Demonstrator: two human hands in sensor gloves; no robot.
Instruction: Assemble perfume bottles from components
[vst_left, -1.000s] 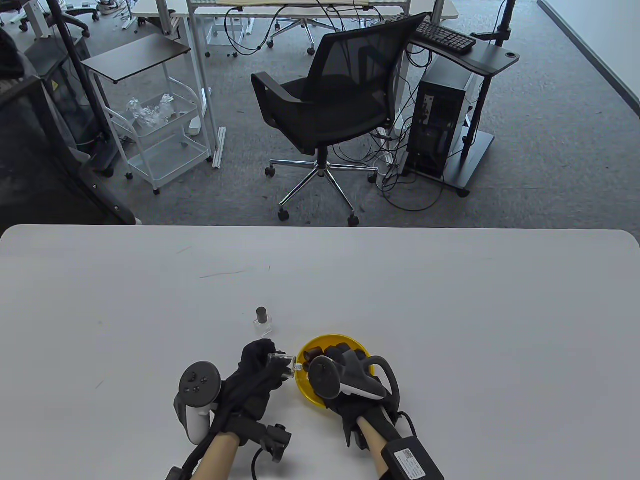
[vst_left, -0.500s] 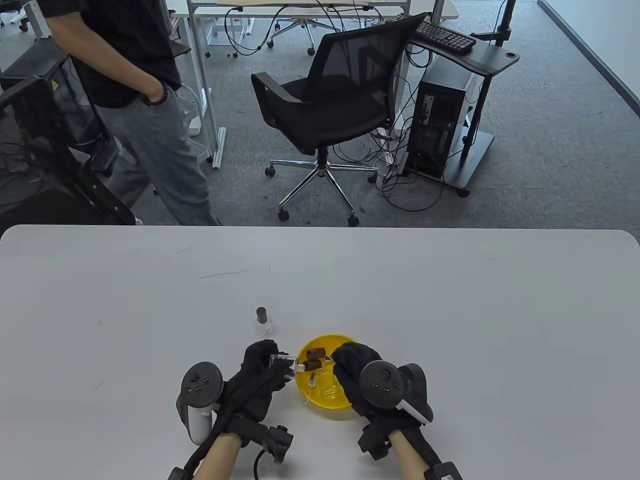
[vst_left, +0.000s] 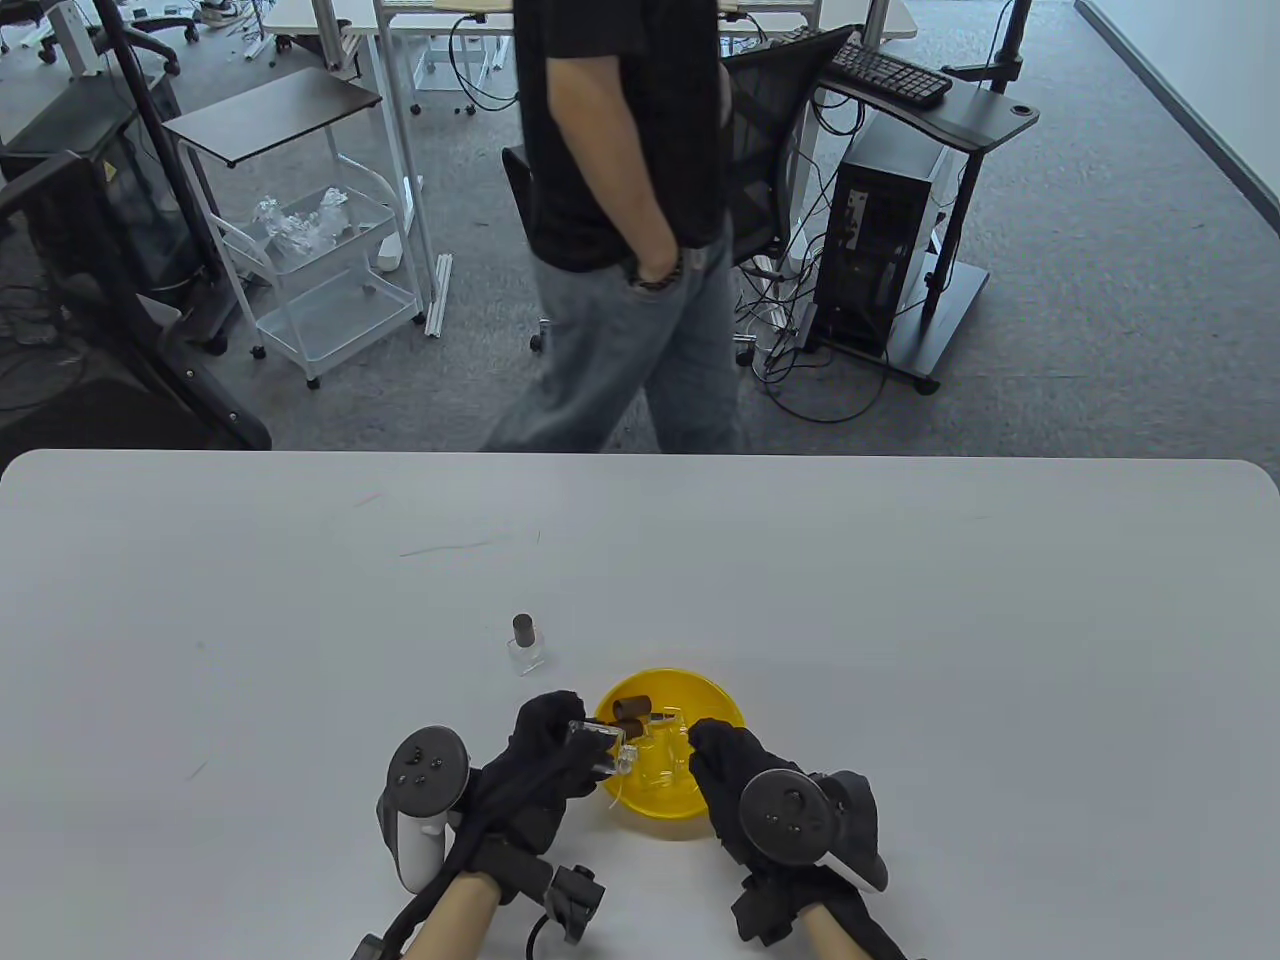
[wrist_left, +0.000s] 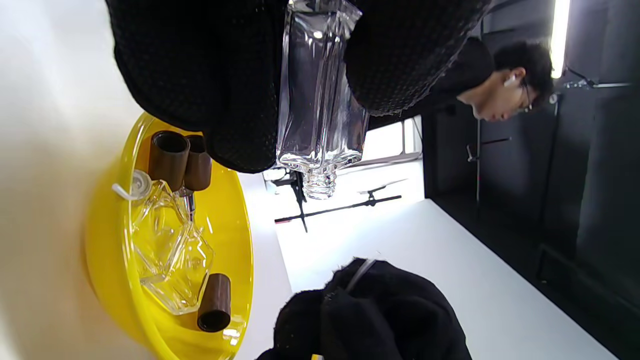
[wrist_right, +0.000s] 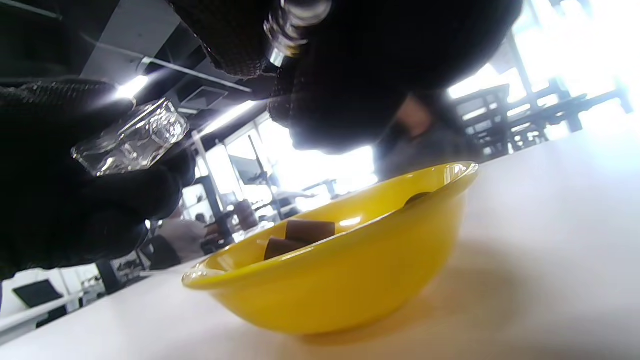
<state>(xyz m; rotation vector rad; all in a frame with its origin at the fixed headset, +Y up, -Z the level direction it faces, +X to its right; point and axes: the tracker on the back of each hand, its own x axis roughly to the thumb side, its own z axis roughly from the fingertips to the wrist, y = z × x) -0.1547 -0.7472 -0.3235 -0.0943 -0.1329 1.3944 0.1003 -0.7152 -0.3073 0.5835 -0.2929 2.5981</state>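
Note:
My left hand (vst_left: 565, 748) grips a clear glass bottle (vst_left: 598, 745) on its side, its open neck pointing right over the yellow bowl (vst_left: 712, 692). The left wrist view shows the bottle (wrist_left: 320, 115) between my fingers. My right hand (vst_left: 715, 752) is just right of the neck and pinches a small silver spray pump (wrist_right: 295, 20); its thin tube (wrist_left: 361, 267) sticks out of the glove. The bowl (wrist_left: 107, 260) holds brown caps (wrist_left: 167, 160) and more clear bottles (wrist_left: 170, 250).
A finished bottle with a brown cap (vst_left: 525, 642) stands on the white table (vst_left: 900, 600) behind my left hand. A person in jeans (vst_left: 630, 300) walks past the far edge. An office chair, cart and computer stand are beyond.
My right hand came out of the bowl with the pump and now sits close to the bottle's neck. My left hand shifted the bottle slightly right. The person walked from left to centre.

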